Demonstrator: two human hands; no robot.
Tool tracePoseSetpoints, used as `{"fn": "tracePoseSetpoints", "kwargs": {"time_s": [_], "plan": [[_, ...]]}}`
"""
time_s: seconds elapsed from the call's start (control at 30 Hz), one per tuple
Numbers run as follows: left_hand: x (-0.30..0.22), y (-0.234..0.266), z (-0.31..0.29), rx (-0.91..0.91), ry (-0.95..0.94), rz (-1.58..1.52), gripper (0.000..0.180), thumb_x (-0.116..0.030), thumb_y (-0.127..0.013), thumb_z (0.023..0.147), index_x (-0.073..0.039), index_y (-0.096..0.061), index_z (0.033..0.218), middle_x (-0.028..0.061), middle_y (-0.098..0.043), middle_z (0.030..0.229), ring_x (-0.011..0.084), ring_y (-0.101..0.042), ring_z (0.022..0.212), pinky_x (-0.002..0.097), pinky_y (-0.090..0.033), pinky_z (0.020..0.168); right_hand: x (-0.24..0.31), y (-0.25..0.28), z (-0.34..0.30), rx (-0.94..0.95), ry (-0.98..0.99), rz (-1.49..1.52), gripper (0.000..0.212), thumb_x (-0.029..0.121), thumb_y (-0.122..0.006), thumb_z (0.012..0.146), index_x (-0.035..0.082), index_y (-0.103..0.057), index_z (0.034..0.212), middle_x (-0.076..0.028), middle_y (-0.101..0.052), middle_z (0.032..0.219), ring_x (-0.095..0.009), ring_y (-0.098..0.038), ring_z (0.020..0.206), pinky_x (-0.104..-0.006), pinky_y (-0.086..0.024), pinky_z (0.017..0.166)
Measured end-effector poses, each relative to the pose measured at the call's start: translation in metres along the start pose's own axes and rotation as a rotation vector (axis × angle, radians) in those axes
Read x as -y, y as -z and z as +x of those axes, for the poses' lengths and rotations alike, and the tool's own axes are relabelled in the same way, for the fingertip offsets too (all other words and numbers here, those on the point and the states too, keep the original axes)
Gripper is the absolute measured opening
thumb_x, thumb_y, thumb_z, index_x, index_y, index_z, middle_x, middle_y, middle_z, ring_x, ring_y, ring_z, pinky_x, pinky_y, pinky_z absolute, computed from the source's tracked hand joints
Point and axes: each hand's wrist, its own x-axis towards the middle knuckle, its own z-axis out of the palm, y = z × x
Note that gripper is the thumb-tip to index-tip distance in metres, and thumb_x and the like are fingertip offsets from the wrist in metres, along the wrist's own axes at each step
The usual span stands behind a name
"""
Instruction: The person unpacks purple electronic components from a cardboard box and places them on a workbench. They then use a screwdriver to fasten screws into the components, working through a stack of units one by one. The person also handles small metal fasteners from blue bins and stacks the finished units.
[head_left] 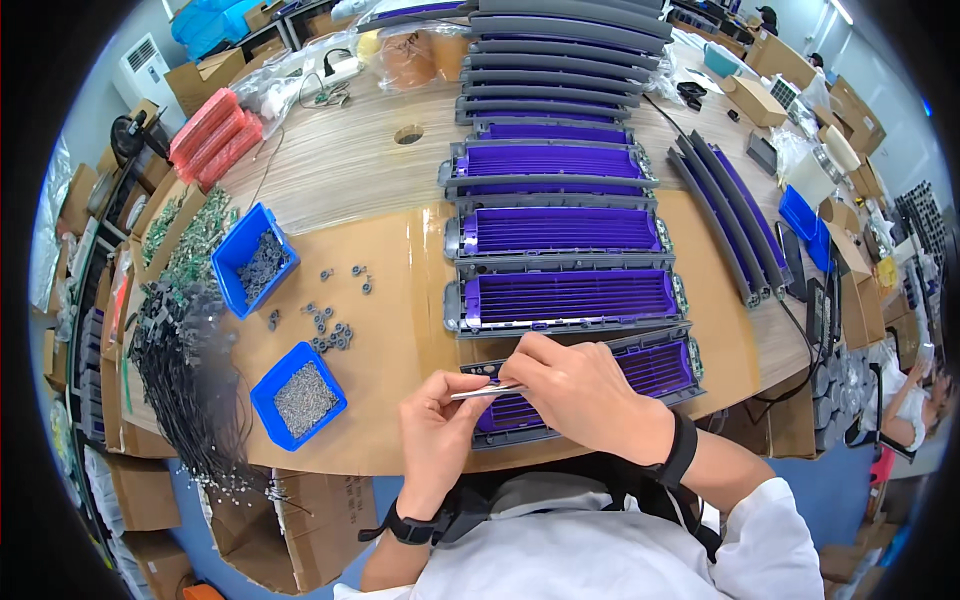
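No words, numbers or signs are showing clearly enough to be read. The only lettering standing out is a patch of dark print (358, 512) on a panel of the open brown cardboard box (318, 530), which is sitting below the near edge of the surface (335, 185). The print is running sideways, up and down the panel, and its small characters are blurring too much to make out.
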Motion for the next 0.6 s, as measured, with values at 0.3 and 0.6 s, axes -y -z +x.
{"fn": "tracePoseSetpoints", "kwargs": {"time_s": [0.3,0.6], "plan": [[0.003,0.01,0.018,-0.128,-0.29,0.428,0.026,0.007,-0.065,0.083,0.001,-0.065,0.108,0.0048,-0.066,0.094,0.0081,-0.055,0.067,0.0222,-0.047,0.064,-0.015,-0.005,0.022,0.117,0.151,-0.183,0.008,0.005,-0.062,0.078,0.001,-0.057,0.083,-0.01,-0.055,0.081,-0.027,-0.064,0.06,-0.0362,-0.051,0.049],[0.016,0.012,0.028,0.065,-0.322,0.495,0.029,0.007,-0.065,0.08,0.0,-0.066,0.108,0.0131,-0.066,0.092,0.0198,-0.06,0.066,0.028,-0.049,0.061,-0.013,-0.012,0.026,0.166,0.152,-0.211,0.008,0.006,-0.062,0.079,0.002,-0.056,0.082,-0.009,-0.055,0.082,-0.027,-0.063,0.061,-0.0362,-0.051,0.05]]}}
